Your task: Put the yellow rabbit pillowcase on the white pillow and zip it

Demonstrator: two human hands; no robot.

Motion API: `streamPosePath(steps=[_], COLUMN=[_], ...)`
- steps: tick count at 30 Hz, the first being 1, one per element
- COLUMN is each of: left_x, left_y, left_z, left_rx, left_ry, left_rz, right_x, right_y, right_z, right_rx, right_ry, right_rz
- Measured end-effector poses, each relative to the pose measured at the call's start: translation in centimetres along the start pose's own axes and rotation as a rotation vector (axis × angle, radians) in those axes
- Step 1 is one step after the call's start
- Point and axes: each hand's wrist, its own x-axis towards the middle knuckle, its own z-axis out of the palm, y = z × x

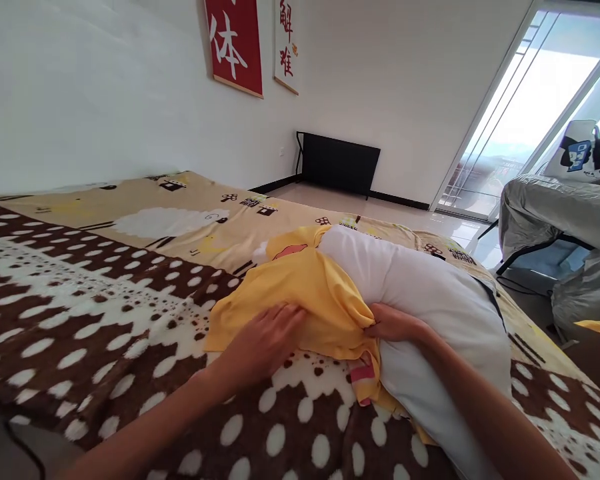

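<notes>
A white pillow (pixel 430 293) lies on the bed, its left end inside a yellow pillowcase (pixel 280 280). The rest of the case spreads flat to the left, with a pink and red patch showing at its lower edge. My right hand (pixel 393 322) pinches the rim of the pillowcase where it meets the pillow. Resting on top of the yellow cloth is my left hand (pixel 277 333), palm down with its fingers stretched forward. How far the pillow reaches inside the case is hidden.
A brown and beige patterned blanket (pixel 155 280) covers the bed. Beyond it a black folded panel (pixel 337 163) leans on the wall. Something draped in a silvery cover (pixel 555 207) stands at the right, near a glass sliding door (pixel 525 100). Red and white scrolls hang on the wall.
</notes>
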Motion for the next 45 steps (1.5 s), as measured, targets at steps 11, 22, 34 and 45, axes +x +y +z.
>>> streamPosePath(steps=[11, 22, 34, 45], left_x=[-1.5, -2.2, -3.1, -6.9], left_y=[-6.5, -10.0, -12.2, -11.4], left_z=[4.9, 1.5, 2.0, 0.4], left_rx=[0.318, 0.508, 0.425, 0.563], left_ry=[-0.033, 0.082, -0.014, 0.151], left_rz=[-0.028, 0.111, 0.117, 0.133], right_x=[-0.9, 0.7, 0.1, -1.1], right_y=[-0.5, -4.0, -5.4, -5.8], right_z=[1.3, 2.8, 3.0, 2.3], right_rx=[-0.039, -0.636, -0.633, -0.394], right_ry=[0.198, -0.075, -0.238, -0.099], right_rz=[0.051, 0.101, 0.088, 0.058])
